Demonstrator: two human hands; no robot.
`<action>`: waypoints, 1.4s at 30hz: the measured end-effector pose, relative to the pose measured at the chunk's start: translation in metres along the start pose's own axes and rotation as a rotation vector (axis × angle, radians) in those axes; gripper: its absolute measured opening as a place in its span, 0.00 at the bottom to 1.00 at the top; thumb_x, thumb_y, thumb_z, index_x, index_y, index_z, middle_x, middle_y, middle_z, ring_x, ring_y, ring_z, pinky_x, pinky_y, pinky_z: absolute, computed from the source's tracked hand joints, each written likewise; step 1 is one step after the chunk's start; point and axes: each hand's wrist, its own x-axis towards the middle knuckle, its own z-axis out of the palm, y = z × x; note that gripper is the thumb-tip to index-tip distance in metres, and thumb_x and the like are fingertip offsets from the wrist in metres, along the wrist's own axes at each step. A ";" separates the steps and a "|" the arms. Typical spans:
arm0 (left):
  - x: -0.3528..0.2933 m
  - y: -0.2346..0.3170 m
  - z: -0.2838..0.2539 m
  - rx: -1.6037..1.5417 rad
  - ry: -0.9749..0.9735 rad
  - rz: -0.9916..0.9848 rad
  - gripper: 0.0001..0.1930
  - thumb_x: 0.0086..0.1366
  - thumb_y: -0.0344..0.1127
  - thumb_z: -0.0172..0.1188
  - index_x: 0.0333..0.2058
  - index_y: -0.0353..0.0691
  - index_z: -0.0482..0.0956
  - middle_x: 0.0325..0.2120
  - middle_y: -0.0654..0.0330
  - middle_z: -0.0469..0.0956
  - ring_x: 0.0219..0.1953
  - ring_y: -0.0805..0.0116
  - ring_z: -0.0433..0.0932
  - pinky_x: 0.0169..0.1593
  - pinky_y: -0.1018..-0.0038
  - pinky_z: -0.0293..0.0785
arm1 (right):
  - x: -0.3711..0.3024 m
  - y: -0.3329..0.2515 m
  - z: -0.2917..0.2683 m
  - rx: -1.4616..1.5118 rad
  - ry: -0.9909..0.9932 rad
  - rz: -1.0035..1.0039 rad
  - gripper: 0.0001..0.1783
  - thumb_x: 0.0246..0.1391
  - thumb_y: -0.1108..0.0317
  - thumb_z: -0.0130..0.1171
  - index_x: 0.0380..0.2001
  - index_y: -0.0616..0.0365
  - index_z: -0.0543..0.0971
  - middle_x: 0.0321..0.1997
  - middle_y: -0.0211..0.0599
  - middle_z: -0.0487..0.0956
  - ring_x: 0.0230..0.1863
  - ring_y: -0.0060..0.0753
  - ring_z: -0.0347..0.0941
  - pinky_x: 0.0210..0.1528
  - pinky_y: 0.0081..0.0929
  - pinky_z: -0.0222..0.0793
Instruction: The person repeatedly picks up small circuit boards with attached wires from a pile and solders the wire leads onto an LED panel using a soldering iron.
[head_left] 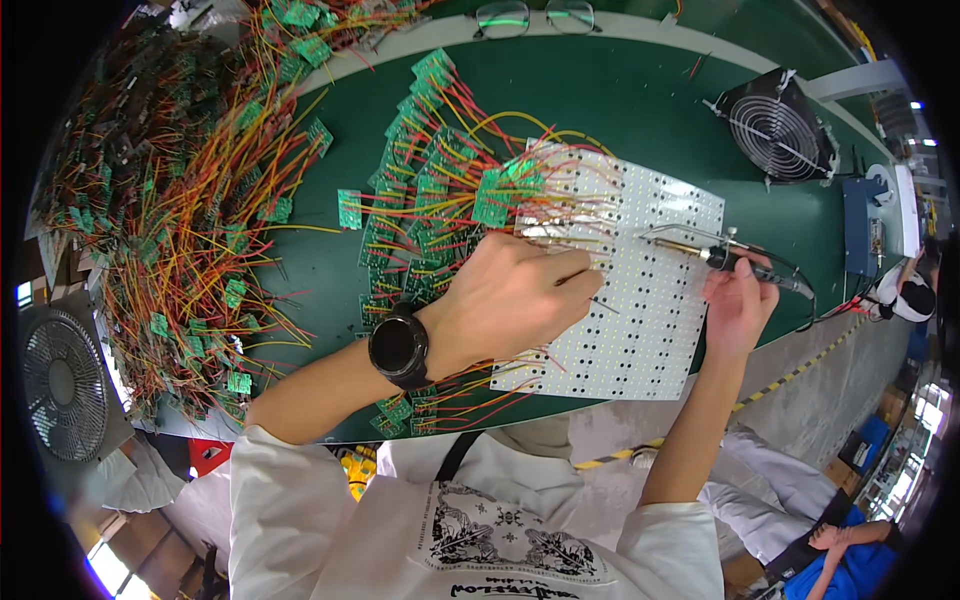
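A white panel (650,330) dotted with rows of small yellow and black spots lies on the green table under my hands. My right hand (738,305) grips a soldering iron (722,258) by its black handle, its metal tip pointing left over the panel. A thin metal tube runs alongside the tip. Over the panel's left part is my left hand (515,300), fingers pinched together; what they hold, if anything, is hidden. Beyond it, green circuit boards (492,197) with red and yellow wires overlap the panel's left edge. More wired boards lie in rows beneath my left forearm.
A big tangled heap of wired boards (180,220) covers the left side. A black fan with a round grille (775,137) stands at the far right, near a blue box (858,228). Glasses (535,18) lie at the far edge. Another person (850,560) sits at lower right.
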 end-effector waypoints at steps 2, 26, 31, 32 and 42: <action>-0.002 -0.002 0.003 0.034 -0.041 0.014 0.05 0.51 0.31 0.65 0.28 0.42 0.80 0.21 0.65 0.74 0.18 0.68 0.75 0.21 0.72 0.71 | -0.001 -0.001 -0.002 -0.001 0.007 -0.048 0.14 0.57 0.73 0.56 0.43 0.73 0.74 0.32 0.44 0.79 0.18 0.29 0.72 0.21 0.25 0.67; -0.001 -0.005 0.013 0.067 -0.023 0.036 0.05 0.51 0.29 0.67 0.28 0.43 0.80 0.19 0.64 0.74 0.15 0.68 0.72 0.19 0.73 0.67 | -0.022 -0.004 -0.002 -0.068 -0.089 -0.043 0.16 0.54 0.74 0.59 0.44 0.74 0.75 0.31 0.49 0.80 0.18 0.34 0.73 0.18 0.27 0.65; -0.003 -0.006 0.013 0.030 0.005 0.024 0.06 0.50 0.27 0.67 0.28 0.42 0.81 0.18 0.64 0.74 0.14 0.68 0.70 0.18 0.72 0.66 | -0.021 -0.003 -0.005 -0.155 -0.138 0.014 0.15 0.56 0.73 0.57 0.44 0.74 0.73 0.29 0.49 0.79 0.21 0.32 0.73 0.20 0.26 0.68; -0.002 -0.006 0.013 0.022 0.017 0.017 0.06 0.50 0.27 0.67 0.28 0.41 0.81 0.18 0.64 0.73 0.13 0.68 0.70 0.17 0.73 0.65 | -0.020 -0.003 -0.005 -0.155 -0.135 0.016 0.15 0.56 0.73 0.57 0.44 0.74 0.73 0.29 0.49 0.79 0.21 0.32 0.73 0.20 0.26 0.68; -0.001 -0.005 0.013 0.005 0.018 0.009 0.06 0.50 0.26 0.67 0.29 0.40 0.82 0.18 0.64 0.72 0.12 0.68 0.68 0.17 0.73 0.64 | -0.019 -0.002 -0.006 -0.107 -0.199 -0.025 0.15 0.54 0.76 0.61 0.43 0.75 0.75 0.31 0.48 0.80 0.19 0.36 0.75 0.19 0.27 0.68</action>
